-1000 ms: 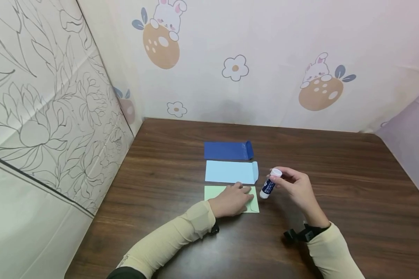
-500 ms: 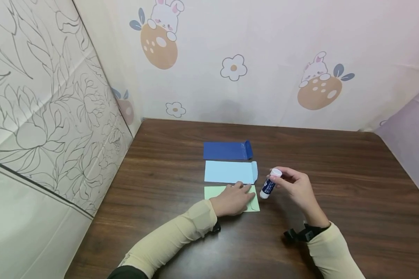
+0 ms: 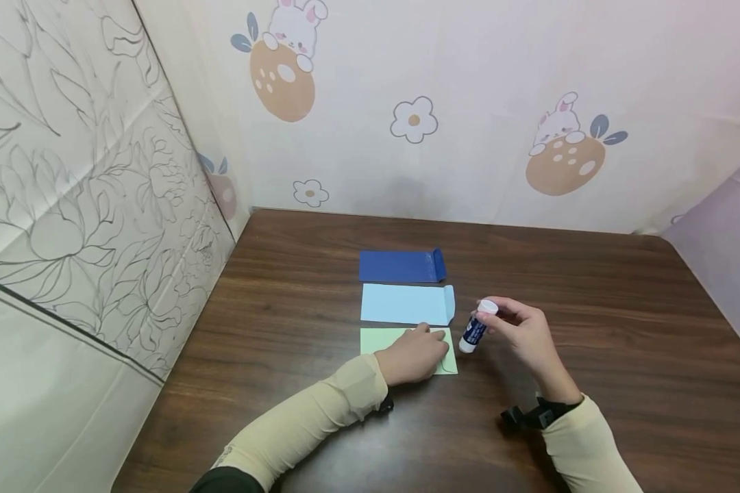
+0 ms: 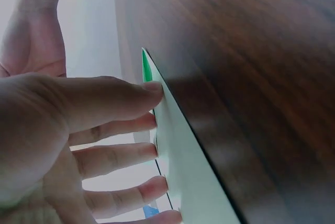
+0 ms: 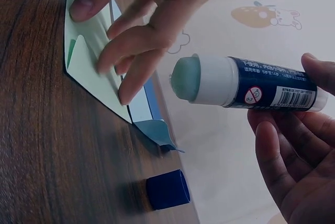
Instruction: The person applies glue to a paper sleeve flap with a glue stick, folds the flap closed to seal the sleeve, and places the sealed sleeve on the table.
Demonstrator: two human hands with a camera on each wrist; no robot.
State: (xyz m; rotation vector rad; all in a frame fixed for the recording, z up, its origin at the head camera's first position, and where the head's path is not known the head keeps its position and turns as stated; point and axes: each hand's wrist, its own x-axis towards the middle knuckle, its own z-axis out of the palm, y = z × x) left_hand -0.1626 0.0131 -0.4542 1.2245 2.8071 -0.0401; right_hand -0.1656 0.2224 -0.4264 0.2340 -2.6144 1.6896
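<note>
My left hand (image 3: 410,357) rests over a pale green envelope (image 3: 379,339), fingers extended and fingertips touching the paper around its flap. In the right wrist view the rounded flap (image 5: 84,69) lies folded over, one corner slightly raised and showing darker green inside. Just to the right, my right hand (image 3: 527,335) pinches a glue stick (image 3: 473,331) between thumb and fingers, held tilted. Its pale greenish glue (image 5: 187,78) is exposed at the uncapped end. A short dark blue cylinder (image 5: 168,189), apparently the cap, stands on the table in that view; the head view does not show it.
Beyond the green envelope lie a light blue envelope (image 3: 403,303) and, farther back, a dark blue envelope (image 3: 397,266), both with flaps at the right end. All are on a brown wooden table (image 3: 284,294). Patterned sheets (image 3: 358,137) rise behind and at the sides.
My left hand has shifted very slightly to the right over the green envelope, its fingers moving a little. The right hand and glue stick stay almost still.
</note>
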